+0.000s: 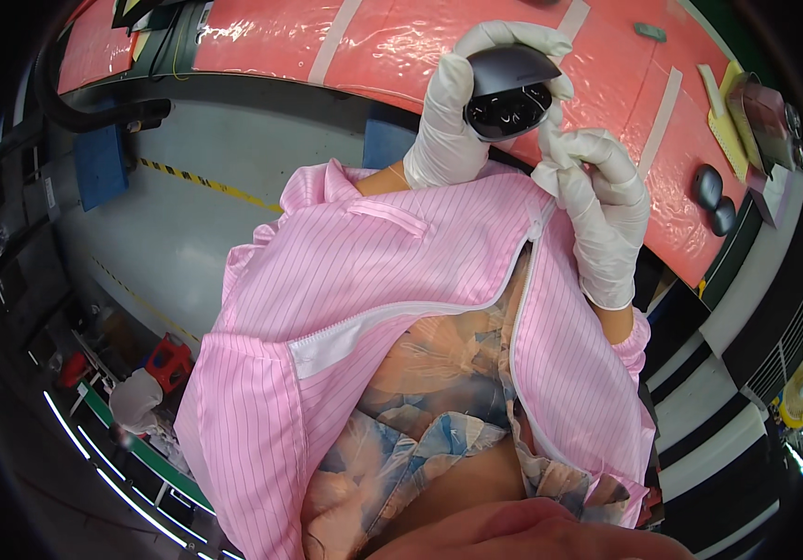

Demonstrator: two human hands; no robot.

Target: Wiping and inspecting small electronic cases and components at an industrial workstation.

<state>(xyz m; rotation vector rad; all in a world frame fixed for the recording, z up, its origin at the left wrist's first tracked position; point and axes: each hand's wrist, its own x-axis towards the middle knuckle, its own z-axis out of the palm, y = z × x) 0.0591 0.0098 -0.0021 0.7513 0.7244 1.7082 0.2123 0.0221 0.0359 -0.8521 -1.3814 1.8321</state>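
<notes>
My left hand (pixel 453 121), in a white glove, holds up a small rounded case (pixel 511 70) above the near edge of the table. The case has a dark grey domed lid and a glossy black inside, and its lid is raised. Just right of it, my gloved right hand (pixel 602 196) has its fingers closed in a pinch. A crumpled bit of white cloth (pixel 551 149) appears between those fingertips, close to the case's lower right side. Glove and cloth are hard to tell apart there.
A pink-red mat (pixel 271 42) with pale tape strips covers the table. On its right lie two dark rounded pieces (pixel 707 187), yellow sheets (pixel 726 126) and a clear box (pixel 761 107). A small green block (pixel 649 33) lies farther back. A black curved tube (pixel 93 117) stands left.
</notes>
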